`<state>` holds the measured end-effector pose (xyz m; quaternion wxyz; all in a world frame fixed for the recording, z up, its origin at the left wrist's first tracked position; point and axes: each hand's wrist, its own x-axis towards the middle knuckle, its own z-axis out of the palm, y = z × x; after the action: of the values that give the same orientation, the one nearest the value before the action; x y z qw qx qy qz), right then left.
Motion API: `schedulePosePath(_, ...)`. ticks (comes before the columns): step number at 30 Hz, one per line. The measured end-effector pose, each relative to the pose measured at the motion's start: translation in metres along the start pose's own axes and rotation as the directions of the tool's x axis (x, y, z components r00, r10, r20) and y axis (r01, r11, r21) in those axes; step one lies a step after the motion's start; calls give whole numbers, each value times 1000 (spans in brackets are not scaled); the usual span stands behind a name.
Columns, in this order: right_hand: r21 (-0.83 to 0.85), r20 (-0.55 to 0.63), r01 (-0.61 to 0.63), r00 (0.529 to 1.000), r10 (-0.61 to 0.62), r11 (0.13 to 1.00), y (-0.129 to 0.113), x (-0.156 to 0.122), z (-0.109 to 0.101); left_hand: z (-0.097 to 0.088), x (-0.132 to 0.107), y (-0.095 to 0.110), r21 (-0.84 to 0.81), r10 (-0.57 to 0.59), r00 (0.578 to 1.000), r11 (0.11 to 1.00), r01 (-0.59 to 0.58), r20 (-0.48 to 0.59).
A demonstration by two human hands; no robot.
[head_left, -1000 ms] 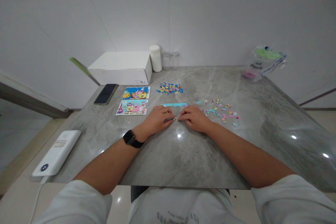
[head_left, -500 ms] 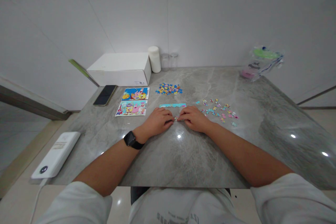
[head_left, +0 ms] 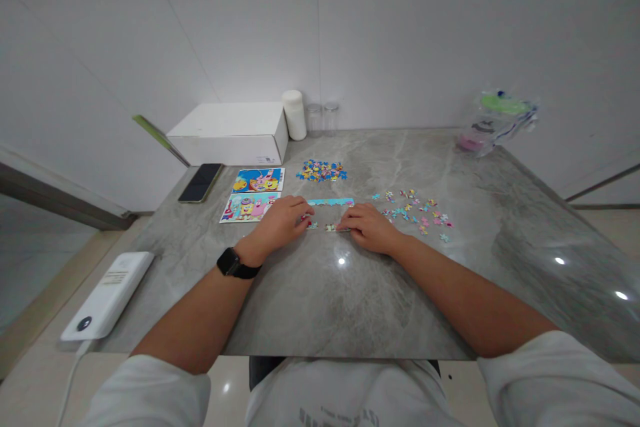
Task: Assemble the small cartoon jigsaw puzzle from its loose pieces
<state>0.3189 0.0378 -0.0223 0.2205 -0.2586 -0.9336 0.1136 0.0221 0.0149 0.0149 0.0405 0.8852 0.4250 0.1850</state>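
Observation:
My left hand (head_left: 278, 223), with a black watch on the wrist, lies on the grey marble table (head_left: 350, 293) with fingers curled over small puzzle pieces (head_left: 311, 225) at its fingertips. My right hand (head_left: 367, 225) rests beside it, its fingertips pinched on a small joined piece (head_left: 331, 228). Just beyond both hands lies a light-blue assembled puzzle strip (head_left: 331, 202). Loose pink and blue pieces (head_left: 415, 211) are scattered to the right of my right hand.
A pile of blue and yellow pieces (head_left: 321, 170) sits farther back. Two cartoon picture cards (head_left: 253, 194), a black phone (head_left: 201, 181), a white box (head_left: 233, 133), a white bottle (head_left: 295, 114) and two jars stand at left and rear. A white power bank (head_left: 107, 295) lies at the left edge, a plastic bag (head_left: 495, 120) far right.
My left hand has slid left, away from my right hand, uncovering small pieces between them. My right hand has stayed in place.

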Motion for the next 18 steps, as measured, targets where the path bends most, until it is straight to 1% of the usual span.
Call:
schedulePosePath(3,-1,-5,-9,1000,9,1000,0,0,0,-1,-2,-8,10,23,997,1000,-24,77)
schedulePosePath(6,1,-10,-10,1000,10,1000,0,0,1,0,-2,-10,16,39,991,999,-41,126)
schedulePosePath(18,-11,-3,-3,1000,3,1000,1,0,1,-1,-2,-6,9,63,984,998,-66,164)
